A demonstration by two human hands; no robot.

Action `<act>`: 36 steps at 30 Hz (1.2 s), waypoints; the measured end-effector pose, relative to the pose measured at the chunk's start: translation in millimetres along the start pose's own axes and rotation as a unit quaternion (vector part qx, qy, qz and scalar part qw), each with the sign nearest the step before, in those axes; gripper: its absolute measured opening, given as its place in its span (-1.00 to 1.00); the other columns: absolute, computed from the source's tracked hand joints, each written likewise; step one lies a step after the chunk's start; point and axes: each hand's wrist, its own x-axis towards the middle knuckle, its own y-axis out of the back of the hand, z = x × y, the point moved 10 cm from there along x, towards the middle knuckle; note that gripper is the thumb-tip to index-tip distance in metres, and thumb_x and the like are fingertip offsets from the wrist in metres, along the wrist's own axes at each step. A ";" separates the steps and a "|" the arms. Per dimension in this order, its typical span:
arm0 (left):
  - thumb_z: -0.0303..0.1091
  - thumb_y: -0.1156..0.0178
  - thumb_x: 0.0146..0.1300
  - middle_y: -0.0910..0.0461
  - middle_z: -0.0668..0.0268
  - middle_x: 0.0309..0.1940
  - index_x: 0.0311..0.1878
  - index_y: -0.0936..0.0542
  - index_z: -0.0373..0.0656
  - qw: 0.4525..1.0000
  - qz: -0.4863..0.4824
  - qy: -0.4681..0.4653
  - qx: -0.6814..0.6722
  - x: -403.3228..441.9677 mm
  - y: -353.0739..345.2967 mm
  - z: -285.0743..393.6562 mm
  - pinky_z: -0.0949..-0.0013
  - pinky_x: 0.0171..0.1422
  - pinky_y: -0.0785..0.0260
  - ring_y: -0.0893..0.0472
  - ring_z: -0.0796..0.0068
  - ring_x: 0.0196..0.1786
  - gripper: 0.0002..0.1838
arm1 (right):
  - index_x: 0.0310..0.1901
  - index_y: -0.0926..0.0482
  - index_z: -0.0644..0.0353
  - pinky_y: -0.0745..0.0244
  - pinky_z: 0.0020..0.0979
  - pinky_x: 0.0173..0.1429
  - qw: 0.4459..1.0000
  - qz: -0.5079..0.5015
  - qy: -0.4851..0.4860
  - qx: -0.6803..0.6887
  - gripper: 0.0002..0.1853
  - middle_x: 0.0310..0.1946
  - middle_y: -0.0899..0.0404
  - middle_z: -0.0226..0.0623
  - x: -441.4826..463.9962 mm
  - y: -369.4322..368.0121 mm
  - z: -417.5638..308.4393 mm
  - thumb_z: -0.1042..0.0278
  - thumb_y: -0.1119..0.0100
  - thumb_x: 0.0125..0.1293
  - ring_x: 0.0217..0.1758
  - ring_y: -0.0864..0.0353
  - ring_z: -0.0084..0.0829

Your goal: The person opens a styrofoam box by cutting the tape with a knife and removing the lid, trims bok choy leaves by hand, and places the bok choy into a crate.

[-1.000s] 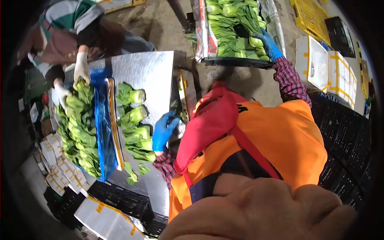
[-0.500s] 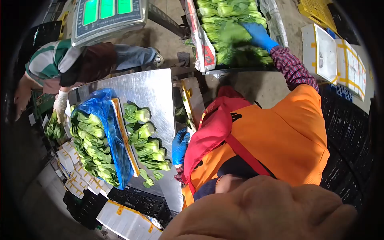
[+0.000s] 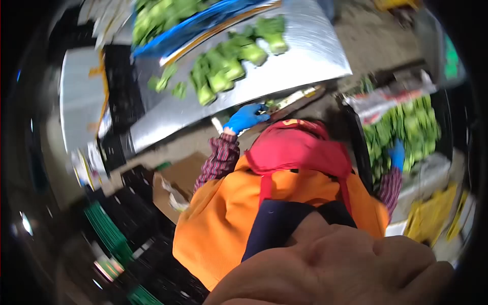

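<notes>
My left hand (image 3: 245, 119), in a blue glove, is over the narrow floor gap by the metal table's near edge. Its fingers are partly spread and nothing shows in them. Heads of bok choy (image 3: 219, 71) lie in a row on the metal table (image 3: 317, 56) beyond it. At the right, my right hand (image 3: 397, 154), also blue-gloved, reaches down onto bok choy (image 3: 418, 124) packed in a lined crate (image 3: 358, 140). Its fingers are blurred and partly lost among the leaves, so their grip is hidden.
A blue-lined box (image 3: 195, 29) of bok choy stands on the table's far side. White foam boxes (image 3: 81, 96) and black crates (image 3: 124, 96) are at the left. Below my left arm lies an open cardboard box (image 3: 185, 175). A yellow crate (image 3: 432, 213) sits at lower right.
The view has swung round, so the table is now at the top and the lined crate at the right. My right hand remains at the crate's bok choy; the left stays near the table edge.
</notes>
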 end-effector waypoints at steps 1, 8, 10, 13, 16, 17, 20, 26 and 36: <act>0.01 -0.22 0.14 -0.61 0.05 -0.19 -0.05 -0.57 -0.24 0.999 0.029 0.017 -0.015 -5.5 5.1 -12.5 0.21 -0.06 -0.41 -0.60 0.15 -0.15 -0.50 | 0.20 -0.35 0.29 -0.41 -0.23 0.16 0.999 -0.023 -0.007 -0.029 -0.22 0.15 -0.42 0.06 -4.2 30.2 -13.9 0.23 -0.43 -0.11 0.12 -0.48 -0.03; -0.19 -0.21 0.21 -0.63 0.18 -0.22 -0.07 -0.56 -0.33 0.985 0.092 0.029 -0.143 -7.9 13.9 -53.2 0.42 0.01 -0.41 -0.60 0.47 -0.19 -0.62 | 0.10 -0.47 0.31 -0.39 -0.46 0.13 0.858 0.114 0.126 0.485 -0.62 0.03 -0.55 -0.21 -15.3 187.3 -260.8 0.43 -0.17 0.26 0.01 -0.53 -0.47; -0.20 -0.21 0.22 -0.61 0.21 -0.21 -0.06 -0.56 -0.31 0.981 0.083 0.027 -0.170 4.1 17.1 -44.9 0.42 -0.01 -0.41 -0.60 0.47 -0.19 -0.64 | 0.18 -0.39 0.30 -0.40 -0.44 0.17 0.861 0.127 0.262 0.416 -0.51 0.12 -0.47 -0.19 -1.9 185.6 -374.3 0.52 -0.22 0.20 0.10 -0.50 -0.40; -0.22 -0.20 0.23 -0.59 0.27 -0.18 -0.06 -0.55 -0.26 0.976 0.062 0.030 -0.208 25.8 20.3 -33.7 0.42 -0.04 -0.41 -0.59 0.46 -0.19 -0.67 | 0.26 -0.28 0.32 -0.37 -0.29 0.24 0.774 0.064 0.342 0.529 -0.28 0.19 -0.37 -0.02 16.5 173.5 -509.0 0.34 -0.39 0.06 0.30 -0.34 -0.22; -0.18 -0.19 0.23 -0.55 0.36 -0.08 -0.02 -0.52 -0.11 0.756 0.101 0.058 -0.644 57.7 11.8 -42.3 0.35 -0.08 -0.37 -0.53 0.49 -0.14 -0.69 | 0.24 -0.29 0.34 -0.38 -0.24 0.20 0.840 0.128 0.298 0.435 -0.26 0.18 -0.37 0.04 48.5 179.1 -566.1 0.25 -0.40 0.05 0.27 -0.37 -0.17; -0.18 -0.19 0.23 -0.55 0.36 -0.08 -0.02 -0.52 -0.11 0.756 0.095 0.055 -0.645 70.6 9.7 -37.5 0.35 -0.08 -0.37 -0.53 0.49 -0.14 -0.69 | 0.22 -0.31 0.33 -0.40 -0.22 0.16 0.874 0.127 0.285 0.372 -0.26 0.14 -0.39 0.04 56.1 180.6 -580.9 0.18 -0.40 0.04 0.22 -0.41 -0.17; -0.10 -0.19 0.23 -0.50 0.40 0.01 0.01 -0.49 -0.02 0.669 0.172 0.126 -0.712 97.1 8.6 -46.0 0.25 -0.08 -0.35 -0.48 0.51 -0.05 -0.66 | 0.18 -0.35 0.30 -0.43 -0.20 0.06 0.870 0.059 0.222 0.436 -0.28 0.06 -0.43 0.02 79.6 162.7 -584.1 0.07 -0.35 0.05 0.11 -0.47 -0.16; -0.05 -0.26 0.17 -0.55 0.37 -0.07 -0.01 -0.51 -0.03 0.678 0.293 0.098 -0.666 107.0 42.1 -39.8 0.21 -0.04 -0.35 -0.46 0.55 -0.04 -0.61 | 0.14 -0.38 0.22 -0.46 -0.20 -0.23 0.259 -0.315 0.011 0.913 -0.38 -0.09 -0.49 -0.04 65.6 125.2 -565.9 -0.07 -0.07 0.15 -0.17 -0.51 -0.12; -0.08 -0.25 0.20 -0.59 0.39 -0.18 -0.06 -0.55 -0.17 0.618 0.385 0.056 -0.684 129.9 57.7 -36.3 0.33 -0.11 -0.39 -0.53 0.50 -0.19 -0.62 | 0.21 -0.28 0.26 -0.53 -0.15 -0.18 0.197 -0.287 0.066 0.935 -0.46 0.05 -0.44 0.01 1.2 142.6 -490.1 0.10 0.04 0.28 -0.07 -0.51 -0.07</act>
